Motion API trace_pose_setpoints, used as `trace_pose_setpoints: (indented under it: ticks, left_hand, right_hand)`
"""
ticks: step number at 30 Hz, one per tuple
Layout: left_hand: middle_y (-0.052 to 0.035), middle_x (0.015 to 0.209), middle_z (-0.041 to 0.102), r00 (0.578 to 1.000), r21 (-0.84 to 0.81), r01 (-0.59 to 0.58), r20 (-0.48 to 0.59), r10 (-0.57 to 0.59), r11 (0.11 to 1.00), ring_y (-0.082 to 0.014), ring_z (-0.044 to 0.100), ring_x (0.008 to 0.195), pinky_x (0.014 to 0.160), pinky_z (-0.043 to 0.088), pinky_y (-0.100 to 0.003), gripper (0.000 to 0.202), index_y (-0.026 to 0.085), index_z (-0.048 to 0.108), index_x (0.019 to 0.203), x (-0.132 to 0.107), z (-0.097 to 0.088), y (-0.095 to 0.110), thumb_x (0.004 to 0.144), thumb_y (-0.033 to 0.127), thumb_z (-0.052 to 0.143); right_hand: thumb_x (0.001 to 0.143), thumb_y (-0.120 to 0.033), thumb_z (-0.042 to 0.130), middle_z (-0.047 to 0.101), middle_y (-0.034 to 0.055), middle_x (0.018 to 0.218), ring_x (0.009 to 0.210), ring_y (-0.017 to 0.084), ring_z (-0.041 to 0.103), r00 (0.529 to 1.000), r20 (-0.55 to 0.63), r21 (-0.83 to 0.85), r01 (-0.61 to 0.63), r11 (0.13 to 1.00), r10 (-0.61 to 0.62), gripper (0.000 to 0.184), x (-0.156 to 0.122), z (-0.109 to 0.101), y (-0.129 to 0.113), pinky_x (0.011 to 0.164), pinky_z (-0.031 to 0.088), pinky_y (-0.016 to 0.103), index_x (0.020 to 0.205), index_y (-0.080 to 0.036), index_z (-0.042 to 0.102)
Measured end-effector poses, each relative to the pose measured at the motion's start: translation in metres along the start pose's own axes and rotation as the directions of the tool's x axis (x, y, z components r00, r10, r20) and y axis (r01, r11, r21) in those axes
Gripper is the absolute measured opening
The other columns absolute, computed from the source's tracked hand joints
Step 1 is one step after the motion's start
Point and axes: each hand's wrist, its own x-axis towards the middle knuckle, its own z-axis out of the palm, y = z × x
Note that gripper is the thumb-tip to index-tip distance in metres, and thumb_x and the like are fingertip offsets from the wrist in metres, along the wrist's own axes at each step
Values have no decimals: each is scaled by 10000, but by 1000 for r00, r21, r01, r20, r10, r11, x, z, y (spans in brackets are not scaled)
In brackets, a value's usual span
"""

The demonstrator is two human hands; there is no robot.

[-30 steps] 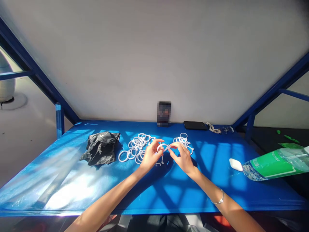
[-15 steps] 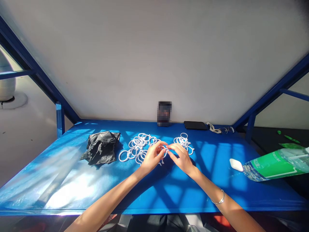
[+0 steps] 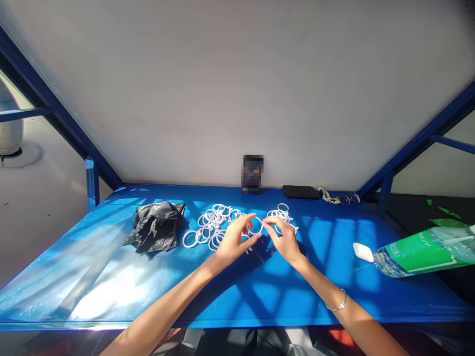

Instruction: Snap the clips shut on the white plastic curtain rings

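Over the middle of the blue table [image 3: 260, 291], my left hand [image 3: 234, 240] and my right hand [image 3: 285, 239] pinch the same white plastic ring [image 3: 256, 226] from either side, just above the surface. A loose heap of white rings [image 3: 211, 225] lies directly left of my left hand. A smaller cluster of white rings [image 3: 282, 216] rests behind my right hand. A thin bracelet [image 3: 336, 302] circles my right wrist.
A crumpled black plastic bag [image 3: 156, 226] lies left of the ring heap. At the right edge a green-labelled water bottle [image 3: 419, 253] lies on its side. Against the back wall stand a small dark box [image 3: 253, 174], a black phone [image 3: 300, 192] and a cord [image 3: 336, 199].
Both hands stayed at the table's middle while the fingers worked the ring. The ring now shows as an open loop stretched between the two pinches, and my right hand sits slightly farther back.
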Motion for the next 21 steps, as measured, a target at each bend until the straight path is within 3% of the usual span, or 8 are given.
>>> trace_pose_setpoints:
  ticks: [9, 16, 21]
  left_hand:
    - [-30, 878, 637, 999, 10, -38, 0, 38, 999, -143, 563, 721, 668, 515, -278, 448, 185, 620, 1213, -1, 0, -6, 875, 475, 667]
    - [-34, 888, 629, 999, 17, 10, 42, -11, 1000, -141, 552, 723, 655, 495, -273, 483, 198, 629, 1220, -5, 1, -7, 871, 530, 662]
    - [-31, 867, 617, 999, 33, -29, 45, 27, 999, -136, 534, 709, 665, 484, -278, 495, 190, 626, 1229, -5, 1, -9, 885, 545, 647]
  right_hand:
    - [957, -299, 607, 760, 53, 910, 843, 206, 727, 999, -31, 65, 11, 998, -9, 119, 0, 1, -2, 734, 605, 327, 963, -239, 710]
    - [935, -335, 625, 746, 44, 836, 797, 207, 716, 999, -29, 129, -27, 991, 31, 154, 0, -1, -1, 732, 595, 337, 860, -230, 709]
    - [924, -307, 636, 744, 49, 820, 786, 210, 714, 999, -38, 164, -29, 986, 35, 140, 0, -1, -2, 727, 594, 339, 835, -236, 718]
